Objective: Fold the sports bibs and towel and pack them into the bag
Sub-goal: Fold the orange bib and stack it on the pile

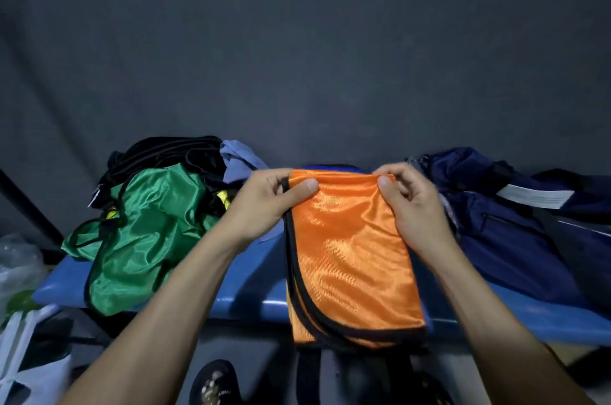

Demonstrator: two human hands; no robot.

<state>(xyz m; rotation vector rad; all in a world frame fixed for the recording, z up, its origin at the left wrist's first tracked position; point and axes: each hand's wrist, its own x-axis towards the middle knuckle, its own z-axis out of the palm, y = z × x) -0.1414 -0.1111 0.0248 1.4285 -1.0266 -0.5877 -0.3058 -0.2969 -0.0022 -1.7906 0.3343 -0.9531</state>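
Two hands hold one folded orange bib (353,259) by its top corners at the centre of the view. The left hand (264,203) pinches the corner at 10 o'clock of the bib, thumb on the front face and fingers curled behind. The right hand (413,206) pinches the corner at 2 o'clock the same way. The bib hangs as a narrow rectangle with black piping along its left edge and bottom, its lower end dropping past the front edge of one blue bench (251,292).

At 9 o'clock from the orange bib one green bib (142,232) lies crumpled on the bench, also edged in black. Behind it, toward 11 o'clock, sits a heap of black fabric (175,153); how many pieces it holds cannot be told. One pale blue cloth (236,156) shows just beside that heap, and small yellow patches (223,201) peek out between green and black.

At 3 o'clock one navy bag (496,222) rests on the bench, with a white label (535,196) on it. At 8 o'clock, off the bench, are white plastic bags (23,348). One sandalled foot (215,384) appears at 6 o'clock.
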